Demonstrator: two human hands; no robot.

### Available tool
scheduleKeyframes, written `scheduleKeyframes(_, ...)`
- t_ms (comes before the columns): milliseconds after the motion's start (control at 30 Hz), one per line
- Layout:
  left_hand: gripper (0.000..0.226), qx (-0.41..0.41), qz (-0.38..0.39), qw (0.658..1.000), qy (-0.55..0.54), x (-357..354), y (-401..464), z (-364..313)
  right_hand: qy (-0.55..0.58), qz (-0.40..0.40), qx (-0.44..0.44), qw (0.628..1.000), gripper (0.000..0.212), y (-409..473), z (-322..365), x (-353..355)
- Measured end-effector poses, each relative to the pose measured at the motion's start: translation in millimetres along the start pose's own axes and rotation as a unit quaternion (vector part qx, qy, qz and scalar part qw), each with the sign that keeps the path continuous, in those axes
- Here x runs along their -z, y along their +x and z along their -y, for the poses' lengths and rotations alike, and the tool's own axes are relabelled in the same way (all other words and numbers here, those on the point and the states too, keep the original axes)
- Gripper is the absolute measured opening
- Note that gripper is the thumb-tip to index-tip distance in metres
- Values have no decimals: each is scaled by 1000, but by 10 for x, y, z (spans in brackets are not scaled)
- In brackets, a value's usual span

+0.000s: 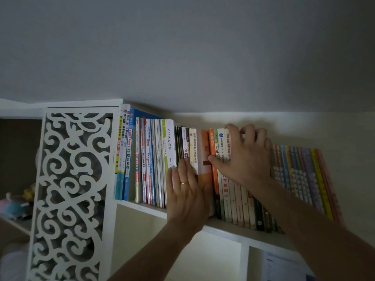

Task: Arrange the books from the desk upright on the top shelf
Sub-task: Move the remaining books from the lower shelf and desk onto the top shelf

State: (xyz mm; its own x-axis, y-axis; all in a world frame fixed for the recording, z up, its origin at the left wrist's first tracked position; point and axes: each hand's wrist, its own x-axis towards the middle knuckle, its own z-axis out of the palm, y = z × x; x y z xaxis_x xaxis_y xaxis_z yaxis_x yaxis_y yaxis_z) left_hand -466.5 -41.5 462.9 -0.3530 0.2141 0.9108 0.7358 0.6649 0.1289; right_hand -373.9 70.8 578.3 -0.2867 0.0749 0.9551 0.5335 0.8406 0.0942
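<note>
Many colourful books point(205, 159) upright on top shelf point(146, 207), spines out.

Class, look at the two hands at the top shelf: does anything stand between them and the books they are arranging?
Nothing visible does. The left hand lies flat with straight fingers against the book spines, and the right hand curls over the tops of the neighbouring books on the top shelf. Both already touch them.

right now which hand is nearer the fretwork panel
Left. The left hand lies flat on book spines right of the fretwork panel; the right hand is farther right.
</note>
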Motion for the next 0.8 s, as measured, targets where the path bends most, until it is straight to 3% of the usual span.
scheduleKeyframes(133, 69, -40, 39, 996, -75, -127, -24, -134, 29, 32, 43, 998, 102, -12, -4, 23)
scheduleKeyframes(333, 73, -13, 29, 999, -35, -143, 112, -119, 43, 112, 59, 991, 111, -86, -91, 161)
scheduleKeyframes(467, 75, -46, -5, 995, -92, 18, 98, -102, 14, 27, 35, 999, 98, -267, -216, 413)
scheduleKeyframes(567, 76, -99, -13, 981, -166, 35, 91, -151, 39, -47, -65, 996, 95, -553, -546, 559)
scheduleKeyframes(633, 86, -97, -1, 979, -180, -19, 120, -182, 57, -55, -158, 984, 99, -776, -788, 582)
scheduleKeyframes(733, 95, -98, 14, 985, -139, -102, 202, -184, 128, 65, -345, 928, 108, -964, -973, 558)
scheduleKeyframes(800, 96, -100, 21, 987, -125, -118, 227, -172, 179, 134, -403, 887, 106, -1019, -979, 524)
